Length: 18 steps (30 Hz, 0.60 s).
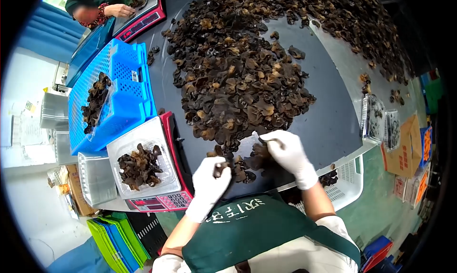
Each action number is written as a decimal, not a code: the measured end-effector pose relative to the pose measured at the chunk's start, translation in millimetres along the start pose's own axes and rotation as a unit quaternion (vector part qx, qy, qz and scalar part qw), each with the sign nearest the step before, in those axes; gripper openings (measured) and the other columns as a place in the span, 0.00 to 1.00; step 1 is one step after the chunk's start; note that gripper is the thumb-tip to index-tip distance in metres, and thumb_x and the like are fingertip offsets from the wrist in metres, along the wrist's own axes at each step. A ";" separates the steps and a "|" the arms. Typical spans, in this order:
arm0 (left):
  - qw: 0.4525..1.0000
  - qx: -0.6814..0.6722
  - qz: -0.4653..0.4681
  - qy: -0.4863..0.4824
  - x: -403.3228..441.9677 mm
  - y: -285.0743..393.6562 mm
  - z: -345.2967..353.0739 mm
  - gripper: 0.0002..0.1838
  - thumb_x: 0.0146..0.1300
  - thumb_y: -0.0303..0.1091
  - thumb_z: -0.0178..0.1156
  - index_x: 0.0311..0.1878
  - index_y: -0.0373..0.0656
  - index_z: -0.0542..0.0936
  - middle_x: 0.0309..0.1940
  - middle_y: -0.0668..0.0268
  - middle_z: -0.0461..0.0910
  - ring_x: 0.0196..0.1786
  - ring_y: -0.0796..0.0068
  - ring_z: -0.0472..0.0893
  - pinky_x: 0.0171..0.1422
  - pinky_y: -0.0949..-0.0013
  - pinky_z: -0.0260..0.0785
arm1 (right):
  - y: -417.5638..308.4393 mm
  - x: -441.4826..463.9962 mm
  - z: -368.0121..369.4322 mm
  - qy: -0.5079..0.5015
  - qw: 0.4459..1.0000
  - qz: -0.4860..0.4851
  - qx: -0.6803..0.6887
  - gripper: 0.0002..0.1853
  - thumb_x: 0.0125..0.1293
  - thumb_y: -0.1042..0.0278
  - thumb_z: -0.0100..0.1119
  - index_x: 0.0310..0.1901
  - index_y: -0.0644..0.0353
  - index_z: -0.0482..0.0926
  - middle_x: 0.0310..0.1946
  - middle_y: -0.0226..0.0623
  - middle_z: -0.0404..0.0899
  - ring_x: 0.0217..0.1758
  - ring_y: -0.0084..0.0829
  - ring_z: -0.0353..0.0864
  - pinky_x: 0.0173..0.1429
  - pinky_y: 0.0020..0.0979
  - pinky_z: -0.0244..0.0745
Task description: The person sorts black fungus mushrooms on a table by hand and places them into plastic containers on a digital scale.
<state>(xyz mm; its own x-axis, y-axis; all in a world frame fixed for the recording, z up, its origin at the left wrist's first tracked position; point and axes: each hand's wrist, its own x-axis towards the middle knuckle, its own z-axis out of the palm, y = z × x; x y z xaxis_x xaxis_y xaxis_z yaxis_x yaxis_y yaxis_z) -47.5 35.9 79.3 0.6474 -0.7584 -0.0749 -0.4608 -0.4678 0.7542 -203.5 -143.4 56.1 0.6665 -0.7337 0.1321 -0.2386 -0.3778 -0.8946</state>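
Observation:
My left hand [211, 183], in a white glove, is closed around a small dark piece of wood ear mushroom [220, 169] near the table's front edge. To its right my gloved right hand [287, 152] has thumb and fingers pinched together at a dark wood ear piece [259, 157]. A few loose wood ears [243, 172] lie between the two hands. Just beyond them spreads a large pile of wood ears [238, 92] on the dark tabletop [328, 102]. Left of my hands, a clear plastic tray of wood ears [139, 167] sits on a red-edged scale [164, 201].
A blue crate [128, 99] holding another filled tray stands at the left, near stacked clear trays [96, 182]. Far left, a co-worker's hand [119, 10] is at a second scale [140, 25]. A white basket [350, 187] sits below the table's right edge, near a cardboard box [404, 149].

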 end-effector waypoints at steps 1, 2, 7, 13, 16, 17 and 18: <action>0.998 -0.039 0.039 -0.025 -5.3 4.8 6.9 0.10 0.51 0.28 0.66 0.38 0.45 0.81 0.30 0.67 0.80 0.26 0.77 0.80 0.31 0.73 0.73 | -1.8 -2.3 -20.7 -0.036 0.995 0.077 0.047 0.09 0.60 0.72 0.55 0.39 0.59 0.84 0.32 0.37 0.84 0.31 0.27 0.82 0.39 0.27 0.77; 0.992 -0.068 0.050 -0.095 -10.8 23.5 8.7 0.11 0.52 0.29 0.66 0.40 0.44 0.82 0.32 0.66 0.81 0.30 0.74 0.81 0.36 0.71 0.75 | -18.8 0.8 -50.2 -0.103 0.983 0.144 0.042 0.10 0.60 0.72 0.55 0.39 0.61 0.84 0.32 0.37 0.85 0.30 0.24 0.80 0.37 0.26 0.76; 0.837 -0.213 0.225 -0.452 -24.7 29.9 33.1 0.19 0.61 0.33 0.64 0.55 0.41 0.78 0.48 0.58 0.80 0.50 0.57 0.80 0.55 0.62 0.74 | -1.6 -25.4 -126.3 -0.398 0.904 0.116 0.109 0.12 0.59 0.65 0.67 0.43 0.61 0.86 0.34 0.37 0.85 0.35 0.29 0.82 0.42 0.30 0.77; 0.979 0.027 0.191 -0.059 -6.1 6.5 7.2 0.07 0.53 0.32 0.65 0.36 0.45 0.82 0.36 0.61 0.81 0.43 0.57 0.79 0.49 0.58 0.71 | -6.4 -51.9 -99.9 -0.250 0.957 0.146 -0.030 0.16 0.56 0.64 0.68 0.44 0.61 0.83 0.34 0.39 0.83 0.38 0.34 0.82 0.45 0.32 0.76; 0.980 0.163 0.099 -0.052 -7.2 -28.3 -10.2 0.15 0.53 0.33 0.66 0.45 0.44 0.81 0.46 0.58 0.78 0.51 0.55 0.76 0.54 0.58 0.69 | -9.2 -50.4 -62.6 -0.195 0.964 0.158 -0.088 0.17 0.55 0.64 0.65 0.46 0.61 0.81 0.37 0.38 0.81 0.44 0.37 0.81 0.50 0.36 0.75; 0.980 0.167 0.098 -0.050 -10.2 -35.3 -7.1 0.15 0.53 0.33 0.66 0.45 0.44 0.81 0.46 0.58 0.78 0.51 0.55 0.76 0.54 0.58 0.69 | -4.2 -50.8 -49.4 -0.190 0.968 0.112 -0.119 0.22 0.54 0.64 0.67 0.52 0.59 0.79 0.43 0.40 0.79 0.48 0.39 0.79 0.53 0.37 0.74; 0.984 0.156 0.074 -0.031 -14.0 -41.7 -1.7 0.19 0.53 0.34 0.66 0.49 0.45 0.79 0.49 0.56 0.76 0.52 0.54 0.74 0.56 0.58 0.68 | -0.3 -52.2 -34.6 -0.186 0.969 0.065 -0.148 0.28 0.52 0.64 0.68 0.57 0.57 0.76 0.50 0.42 0.77 0.52 0.40 0.76 0.55 0.38 0.72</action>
<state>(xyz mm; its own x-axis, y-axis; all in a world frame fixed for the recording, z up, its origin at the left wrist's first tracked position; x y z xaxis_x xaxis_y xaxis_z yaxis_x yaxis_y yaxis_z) -36.3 66.8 50.0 0.5245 -0.8510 -0.0262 -0.7182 -0.4587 0.5232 -262.7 -124.5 64.2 0.8122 -0.5532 -0.1852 -0.4935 -0.4821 -0.7239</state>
